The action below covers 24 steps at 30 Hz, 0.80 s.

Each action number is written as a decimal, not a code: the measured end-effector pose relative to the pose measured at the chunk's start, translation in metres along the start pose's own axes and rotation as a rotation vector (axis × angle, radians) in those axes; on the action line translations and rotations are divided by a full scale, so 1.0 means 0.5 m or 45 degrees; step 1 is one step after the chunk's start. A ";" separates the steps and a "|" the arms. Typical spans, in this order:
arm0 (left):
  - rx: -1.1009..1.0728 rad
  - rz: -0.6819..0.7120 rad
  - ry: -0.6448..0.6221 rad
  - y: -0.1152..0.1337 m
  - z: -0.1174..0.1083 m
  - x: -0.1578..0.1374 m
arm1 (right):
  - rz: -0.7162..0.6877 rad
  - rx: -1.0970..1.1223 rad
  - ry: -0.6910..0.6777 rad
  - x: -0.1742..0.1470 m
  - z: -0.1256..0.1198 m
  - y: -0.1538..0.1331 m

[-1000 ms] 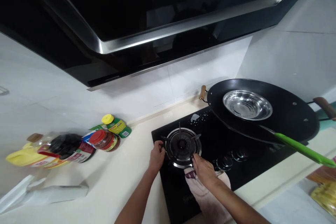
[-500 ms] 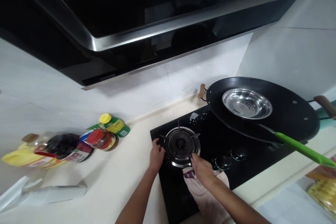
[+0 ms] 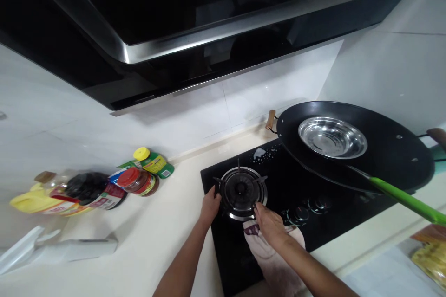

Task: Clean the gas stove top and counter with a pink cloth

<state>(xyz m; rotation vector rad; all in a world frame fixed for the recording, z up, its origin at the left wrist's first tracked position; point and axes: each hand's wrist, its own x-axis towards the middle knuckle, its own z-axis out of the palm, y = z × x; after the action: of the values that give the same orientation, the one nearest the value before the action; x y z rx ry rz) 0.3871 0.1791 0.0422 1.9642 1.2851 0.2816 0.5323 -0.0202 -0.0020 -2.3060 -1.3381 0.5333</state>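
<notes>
Bottle labels [image 3: 155, 164] are illegible; left hand [image 3: 211, 205] and right hand [image 3: 269, 223] pinch the burner grate [image 3: 261, 179].

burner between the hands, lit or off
Off, it seems: no flame shows on the burner, and the bare left hand and right hand are right at its edge.

L hand [image 3: 211, 206] & R hand [image 3: 269, 223] bare, wrists [image 3: 203, 222] ditto, forearms [image 3: 184, 260] bare to btm of view
</notes>
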 end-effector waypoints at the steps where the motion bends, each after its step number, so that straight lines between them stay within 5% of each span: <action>1: 0.003 0.001 -0.022 0.003 0.002 -0.001 | 0.002 0.004 -0.012 0.001 -0.002 0.000; 15: 0.098 -0.163 -0.112 0.023 0.033 0.020 | -0.048 -0.128 -0.050 -0.004 -0.002 0.016; 24: -0.234 -0.263 -0.117 0.024 0.031 -0.005 | -0.083 -0.145 -0.105 0.002 -0.012 0.023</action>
<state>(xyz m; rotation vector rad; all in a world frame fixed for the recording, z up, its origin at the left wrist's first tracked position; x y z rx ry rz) 0.4029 0.1674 0.0405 1.6572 1.3400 0.1972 0.5441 -0.0254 -0.0029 -2.3440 -1.5129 0.5499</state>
